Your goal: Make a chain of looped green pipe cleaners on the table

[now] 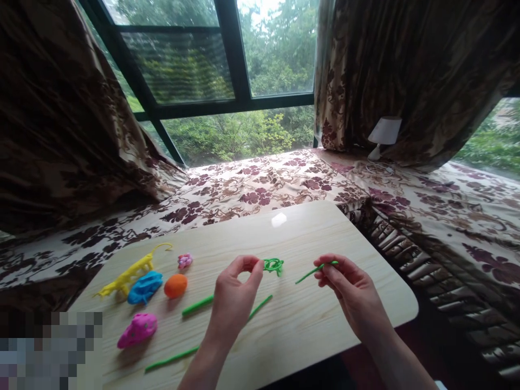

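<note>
My left hand (239, 287) pinches a small green openwork clay piece (273, 265) between thumb and forefinger, above the table. Held in the fingertips of my right hand (349, 284) is a thin green clay strand (309, 273), its free end pointing left towards the openwork piece; the two are apart. Beneath my left hand and forearm, a long thin green clay roll (173, 359) crosses the table, partly hidden. A thicker green clay roll (197, 306) lies just left of that hand.
Left on the table (317, 233) are a yellow long-tailed animal figure (132, 275), a blue clay figure (145, 287), an orange ball (176, 286), a small pink figure (184, 261) and a magenta clay figure (138, 330). A lamp (384, 131) stands on the floral-covered ledge beyond.
</note>
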### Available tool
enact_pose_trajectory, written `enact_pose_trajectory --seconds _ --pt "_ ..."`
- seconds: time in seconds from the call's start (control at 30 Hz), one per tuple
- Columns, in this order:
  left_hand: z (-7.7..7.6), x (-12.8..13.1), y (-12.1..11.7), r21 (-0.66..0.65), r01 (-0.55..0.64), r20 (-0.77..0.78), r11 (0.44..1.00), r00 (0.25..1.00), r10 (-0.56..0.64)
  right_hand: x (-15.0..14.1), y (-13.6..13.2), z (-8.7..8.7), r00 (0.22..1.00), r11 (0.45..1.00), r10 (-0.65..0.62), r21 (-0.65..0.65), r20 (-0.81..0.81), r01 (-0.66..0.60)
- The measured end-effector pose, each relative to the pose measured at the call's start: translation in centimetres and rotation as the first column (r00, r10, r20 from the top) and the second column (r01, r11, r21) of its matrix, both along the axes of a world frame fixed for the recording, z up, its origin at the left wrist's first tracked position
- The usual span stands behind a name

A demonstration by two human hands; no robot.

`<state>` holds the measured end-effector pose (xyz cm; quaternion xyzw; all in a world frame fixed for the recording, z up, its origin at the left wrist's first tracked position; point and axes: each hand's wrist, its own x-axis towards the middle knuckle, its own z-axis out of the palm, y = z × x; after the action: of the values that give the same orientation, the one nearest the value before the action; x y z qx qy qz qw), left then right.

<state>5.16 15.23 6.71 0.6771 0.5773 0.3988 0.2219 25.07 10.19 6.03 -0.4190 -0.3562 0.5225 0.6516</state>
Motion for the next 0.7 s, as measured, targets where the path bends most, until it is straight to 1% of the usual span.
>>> enact_pose_trajectory --seconds 0.07,0.1,0.2,0.3,0.4,0.53,0.7 --pt "1.0 -1.3 -1.1 -0.106 0.008 0.183 0.994 0.983 0.012 -1.2 -0.4 1.4 0.999 0.998 0.042 0.052 -0.007 -0.041" --pt "1.4 -1.8 -1.6 -0.151 0.018 0.248 0.988 0.968 0.021 -1.8 -0.7 2.1 0.998 0.995 0.061 0.078 0.0 -0.06" --pt "2.0 -2.8 -2.9 -0.217 0.032 0.306 0.976 0.951 0.037 -3.8 -1.1 3.9 0.993 0.986 0.105 0.124 0.056 -0.111" --pt "2.1 -3.4 -3.7 -0.229 0.042 0.327 0.973 0.944 0.037 -5.3 -1.5 4.8 0.981 0.98 0.161 0.097 0.111 -0.172" --pt "2.1 -4.1 -4.1 -0.226 0.067 0.35 0.972 0.936 0.017 -6.4 -1.7 4.9 0.972 0.974 0.193 0.093 0.13 -0.206" --pt "2.1 -4.6 -4.4 -0.211 0.071 0.359 0.975 0.933 0.01 -7.4 -1.8 4.4 0.969 0.97 0.19 0.12 0.158 -0.209" --pt "2.3 -4.8 -4.5 -0.149 0.097 0.39 0.984 0.92 -0.031 -8.2 -1.8 4.3 0.959 0.962 0.187 0.156 0.213 -0.223"
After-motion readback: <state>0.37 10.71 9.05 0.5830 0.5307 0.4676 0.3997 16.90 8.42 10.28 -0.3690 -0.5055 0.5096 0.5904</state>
